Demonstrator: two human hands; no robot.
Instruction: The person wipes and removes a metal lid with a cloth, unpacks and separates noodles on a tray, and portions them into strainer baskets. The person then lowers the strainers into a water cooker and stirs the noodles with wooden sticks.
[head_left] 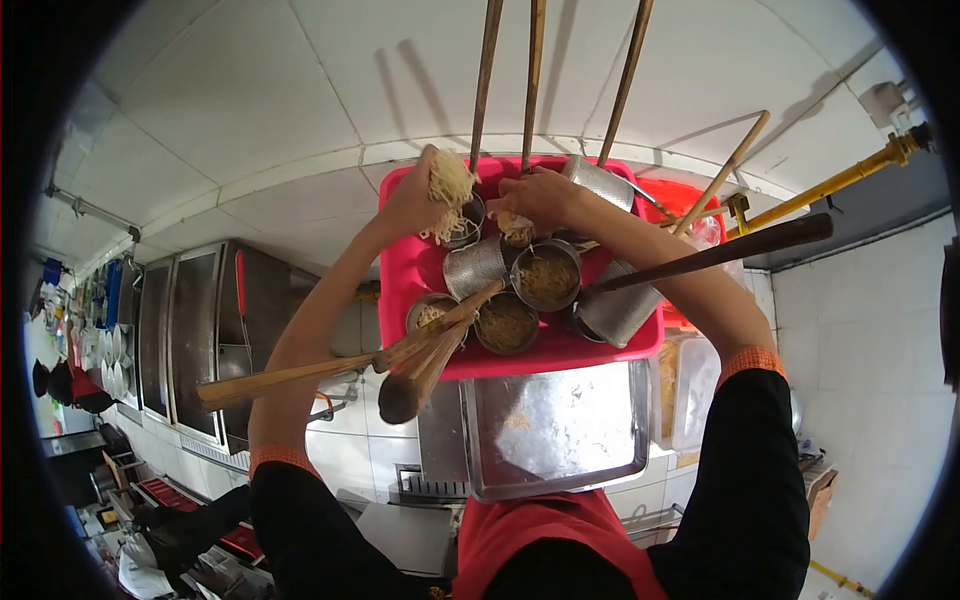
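White tiled wall (270,95) curves round our kitchen, with a steel cabinet (195,340) at 9 o'clock and a yellow pipe (830,185) at 2 o'clock. Before us sits a pink tub (395,265) crowded with perforated metal strainers (475,268), some upright and some lying on their sides. At 12 o'clock, 3 wooden handles (532,80) rise in front of the wall; other handles jut toward 8 and 3 o'clock.

Our left hand (412,203) is at the tub's 11 o'clock, its fingers closed around a bunch of pale noodles (453,180); loose strands dangle at the mouth of an upright strainer cup (465,228). Our right hand (537,196) is at 12 o'clock, fingers curled down beside a small noodle-filled cup (516,236); we cannot tell whether they grip anything. Near the tub's middle and at 6 o'clock, 2 more strainer cups hold yellowish noodles (548,278).

A shiny metal tray (560,425) lies at 6 o'clock, just beside the tub, with our red apron (545,520) below it.
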